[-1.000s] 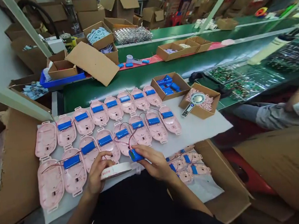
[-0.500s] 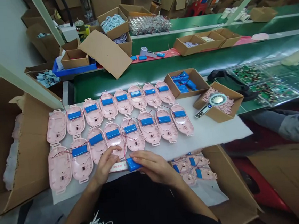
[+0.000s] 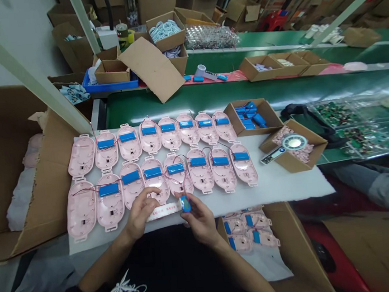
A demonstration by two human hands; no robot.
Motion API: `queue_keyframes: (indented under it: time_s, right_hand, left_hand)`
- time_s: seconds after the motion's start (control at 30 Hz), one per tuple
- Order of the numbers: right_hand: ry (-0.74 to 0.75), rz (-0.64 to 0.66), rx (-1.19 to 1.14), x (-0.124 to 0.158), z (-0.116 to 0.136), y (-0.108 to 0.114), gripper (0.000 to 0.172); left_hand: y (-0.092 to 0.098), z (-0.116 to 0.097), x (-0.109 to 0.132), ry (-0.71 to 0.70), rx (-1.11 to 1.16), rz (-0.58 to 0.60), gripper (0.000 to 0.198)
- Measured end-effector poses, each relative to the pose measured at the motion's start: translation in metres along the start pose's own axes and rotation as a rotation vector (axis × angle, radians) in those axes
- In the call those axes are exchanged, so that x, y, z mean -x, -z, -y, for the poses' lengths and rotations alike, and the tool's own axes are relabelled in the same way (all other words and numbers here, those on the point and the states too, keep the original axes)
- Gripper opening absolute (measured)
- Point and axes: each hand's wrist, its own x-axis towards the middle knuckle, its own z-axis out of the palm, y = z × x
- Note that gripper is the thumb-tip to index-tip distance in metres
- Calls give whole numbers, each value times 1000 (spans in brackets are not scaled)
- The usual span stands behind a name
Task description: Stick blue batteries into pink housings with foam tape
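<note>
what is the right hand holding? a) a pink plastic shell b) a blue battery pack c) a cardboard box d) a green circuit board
b: the right hand pinches a small blue battery pack in its fingers, beside the white tape strip that the left hand holds.

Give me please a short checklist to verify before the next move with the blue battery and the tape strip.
1. Blue battery held in right hand: ok, pinched at the fingertips.
2. Tape strip held by left hand: ok, its other end reaches the battery.
3. Tape stuck flat to the battery: cannot tell, the joint is too small.
4. Pink shell without battery available: ok, the near-left shell has none.
5. Battery wires free of the hands: cannot tell.
6. More batteries in the cardboard box: ok.
</note>
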Motion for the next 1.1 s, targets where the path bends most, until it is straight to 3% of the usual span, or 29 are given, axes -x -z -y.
queue_keyframes:
  time_s: [0.07, 0.2, 0.3, 0.47, 0.53, 0.63, 0.73, 0.83, 0.97, 1.1]
  right_hand:
    - [-75, -102, -207, 0, -7, -5, 50]
    - [-164, -92, -386, -15, -1, 6, 53]
    - [-146, -51, -421, -44, 6, 10, 55]
    - [-84, 128, -393, -94, 31, -42, 53]
    - [-6, 84, -405, -120, 52, -66, 48]
    - [181, 32, -378, -179, 74, -96, 49]
    - [159, 312, -113, -249, 58, -137, 55]
    - [21, 609, 283, -298, 12, -195, 59]
    - [112, 799, 1000, -325, -32, -265, 56]
    - [176, 880, 1260, -331, -39, -299, 44]
  left_hand:
    - [1, 1, 2, 29, 48, 10, 45]
    - [4, -10, 9, 158, -2, -64, 56]
    - [11, -27, 18, 76, 3, -106, 62]
    - [38, -45, 43, -25, -40, -304, 67]
    - [51, -42, 59, 37, -103, -361, 65]
    - [73, -34, 78, 149, -64, -370, 68]
    - [98, -35, 88, 57, 152, -537, 73]
    - [118, -43, 91, -60, 296, -720, 68]
    - [129, -48, 93, -66, 360, -782, 66]
    - [130, -42, 98, -29, 410, -792, 70]
